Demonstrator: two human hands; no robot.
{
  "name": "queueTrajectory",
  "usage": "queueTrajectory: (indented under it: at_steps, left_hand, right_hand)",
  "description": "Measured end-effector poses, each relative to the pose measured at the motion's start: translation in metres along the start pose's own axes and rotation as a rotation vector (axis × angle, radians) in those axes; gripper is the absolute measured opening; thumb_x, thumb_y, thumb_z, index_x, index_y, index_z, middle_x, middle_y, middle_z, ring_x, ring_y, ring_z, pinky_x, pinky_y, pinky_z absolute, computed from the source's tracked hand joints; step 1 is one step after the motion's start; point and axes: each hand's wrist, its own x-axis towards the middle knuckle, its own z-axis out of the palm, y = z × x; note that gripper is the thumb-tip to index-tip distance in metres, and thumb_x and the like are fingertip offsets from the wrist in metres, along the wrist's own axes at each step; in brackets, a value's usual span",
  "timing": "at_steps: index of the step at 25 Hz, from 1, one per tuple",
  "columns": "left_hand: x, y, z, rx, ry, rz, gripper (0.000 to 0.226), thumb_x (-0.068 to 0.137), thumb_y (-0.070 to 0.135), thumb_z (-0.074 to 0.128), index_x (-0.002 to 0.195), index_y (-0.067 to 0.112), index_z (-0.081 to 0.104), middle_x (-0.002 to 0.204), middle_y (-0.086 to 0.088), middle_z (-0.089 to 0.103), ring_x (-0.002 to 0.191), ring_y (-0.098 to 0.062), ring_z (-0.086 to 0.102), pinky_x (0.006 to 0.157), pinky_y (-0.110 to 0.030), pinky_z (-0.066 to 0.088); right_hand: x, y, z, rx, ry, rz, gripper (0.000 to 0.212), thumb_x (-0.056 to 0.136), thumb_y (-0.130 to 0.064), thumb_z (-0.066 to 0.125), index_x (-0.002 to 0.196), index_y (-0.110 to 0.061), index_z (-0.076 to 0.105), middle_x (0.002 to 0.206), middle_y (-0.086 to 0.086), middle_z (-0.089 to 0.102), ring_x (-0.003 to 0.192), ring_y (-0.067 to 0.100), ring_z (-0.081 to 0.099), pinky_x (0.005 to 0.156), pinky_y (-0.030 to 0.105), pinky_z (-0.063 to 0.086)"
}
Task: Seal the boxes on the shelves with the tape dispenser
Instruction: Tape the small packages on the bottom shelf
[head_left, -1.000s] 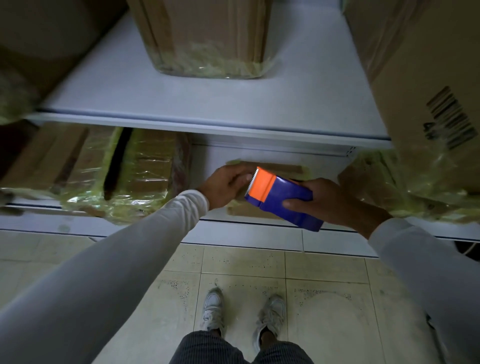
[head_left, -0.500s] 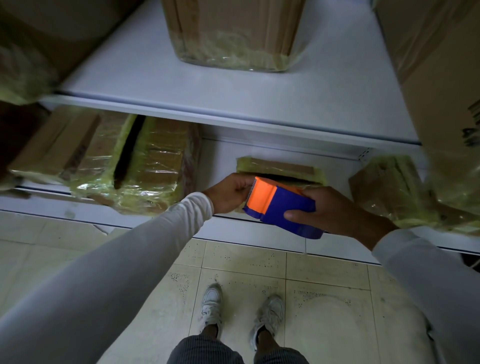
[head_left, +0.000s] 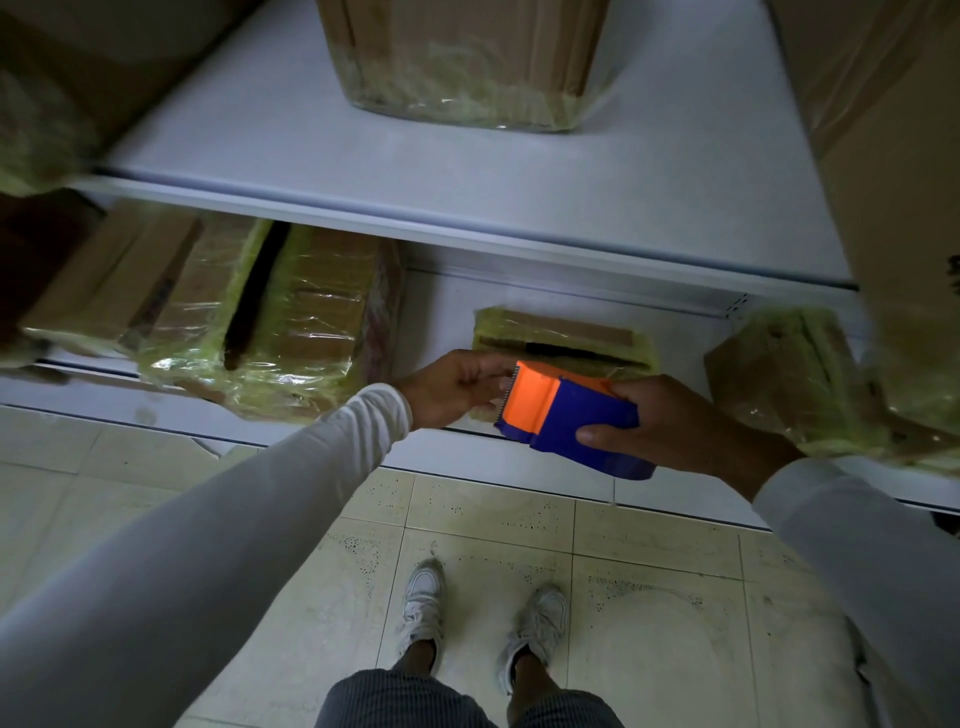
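Now right hand (head_left: 685, 426) clutching tape dispenser (head_left: 566, 415); left hand (head_left: 452, 389) apparently pinching its tape end.

A person is wearing pale grey long sleeves (head_left: 218, 525) with ribbed cuffs, dark ribbed trousers (head_left: 415, 701) and white trainers (head_left: 423, 608).

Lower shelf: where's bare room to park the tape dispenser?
Bare strip between the large wrapped box and the small flat box, though the left hand reaches through it. The right end is crowded by another wrapped box. The upper shelf has wide bare board left of its middle box.
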Motion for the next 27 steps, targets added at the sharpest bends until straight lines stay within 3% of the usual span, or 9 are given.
queueTrajectory:
  at_steps: [3, 7, 12, 15, 16, 18, 21, 24, 27]
  left_hand:
    - [0.005, 0.008, 0.006, 0.015, -0.034, 0.057, 0.036, 0.095, -0.003, 0.046, 0.107, 0.027, 0.062, 0.087, 0.020, 0.071, 0.082, 0.007, 0.063, 0.074, -0.013, 0.049]
    - [0.002, 0.008, 0.002, 0.001, -0.093, 0.031, 0.044, 0.095, -0.004, 0.045, 0.079, 0.029, 0.069, 0.073, 0.016, 0.068, 0.072, 0.002, 0.062, 0.069, -0.015, 0.049]
    - [-0.001, 0.011, -0.001, 0.055, -0.081, 0.029, 0.036, 0.094, -0.003, 0.048, 0.076, 0.024, 0.065, 0.071, 0.013, 0.064, 0.072, -0.002, 0.059, 0.070, -0.019, 0.049]
    - [0.002, 0.009, -0.005, 0.156, 0.017, 0.036, 0.018, 0.094, -0.007, 0.046, 0.087, 0.000, 0.061, 0.081, -0.008, 0.061, 0.079, -0.017, 0.057, 0.078, -0.040, 0.049]
    - [0.002, 0.011, -0.005, 0.156, 0.058, 0.048, 0.017, 0.094, -0.008, 0.045, 0.087, -0.002, 0.059, 0.082, -0.011, 0.060, 0.079, -0.018, 0.056, 0.077, -0.039, 0.049]
    - [0.000, 0.016, -0.009, 0.102, 0.161, 0.050, 0.020, 0.095, -0.007, 0.044, 0.085, 0.001, 0.059, 0.077, -0.005, 0.058, 0.073, -0.009, 0.055, 0.071, -0.024, 0.048]
    - [-0.010, 0.010, -0.028, 0.000, 0.324, -0.001, 0.015, 0.096, -0.003, 0.044, 0.094, -0.006, 0.059, 0.074, -0.007, 0.054, 0.068, -0.011, 0.050, 0.070, -0.020, 0.044]
    - [-0.010, 0.009, -0.036, -0.011, 0.432, -0.064, 0.019, 0.097, 0.001, 0.045, 0.082, 0.001, 0.056, 0.069, -0.009, 0.051, 0.063, -0.013, 0.047, 0.068, -0.023, 0.042]
    - [0.009, 0.008, -0.038, 0.017, 0.526, -0.118, 0.034, 0.098, 0.006, 0.046, 0.065, 0.012, 0.053, 0.060, -0.006, 0.049, 0.050, -0.004, 0.046, 0.059, -0.019, 0.041]
  right_hand:
    - [0.003, -0.003, 0.003, -0.033, -0.017, -0.028, 0.048, 0.078, -0.056, 0.064, 0.110, -0.020, 0.065, 0.093, -0.002, 0.074, 0.084, 0.009, 0.071, 0.074, 0.034, 0.061]
    - [0.001, -0.006, 0.002, -0.060, -0.027, -0.048, 0.054, 0.075, -0.059, 0.061, 0.111, -0.019, 0.064, 0.093, -0.002, 0.073, 0.084, 0.011, 0.071, 0.074, 0.038, 0.061]
    - [0.000, -0.007, 0.002, -0.083, -0.041, -0.028, 0.053, 0.075, -0.060, 0.060, 0.111, -0.021, 0.063, 0.090, -0.004, 0.073, 0.080, 0.008, 0.071, 0.071, 0.032, 0.061]
    - [0.005, -0.010, 0.000, -0.050, -0.024, -0.009, 0.045, 0.078, -0.063, 0.065, 0.107, -0.028, 0.065, 0.090, -0.006, 0.073, 0.080, 0.003, 0.070, 0.069, 0.027, 0.059]
    - [0.009, -0.011, -0.004, -0.039, -0.018, -0.005, 0.045, 0.078, -0.063, 0.066, 0.106, -0.027, 0.066, 0.091, -0.006, 0.074, 0.081, 0.003, 0.070, 0.070, 0.027, 0.058]
    - [0.014, -0.012, -0.016, -0.050, -0.022, 0.001, 0.048, 0.076, -0.065, 0.067, 0.103, -0.026, 0.067, 0.090, -0.010, 0.074, 0.081, 0.002, 0.069, 0.071, 0.023, 0.057]
    - [0.003, -0.001, -0.040, -0.022, -0.006, 0.076, 0.045, 0.063, -0.070, 0.064, 0.080, -0.028, 0.066, 0.070, -0.017, 0.071, 0.063, -0.002, 0.066, 0.053, 0.010, 0.046]
    - [-0.001, 0.012, -0.055, 0.011, 0.031, 0.162, 0.056, 0.056, -0.072, 0.066, 0.071, -0.018, 0.067, 0.060, 0.001, 0.069, 0.051, 0.005, 0.061, 0.049, 0.018, 0.042]
    - [0.019, 0.015, -0.068, 0.001, 0.041, 0.161, 0.073, 0.055, -0.072, 0.068, 0.080, -0.003, 0.068, 0.072, 0.021, 0.070, 0.061, 0.022, 0.061, 0.061, 0.033, 0.040]
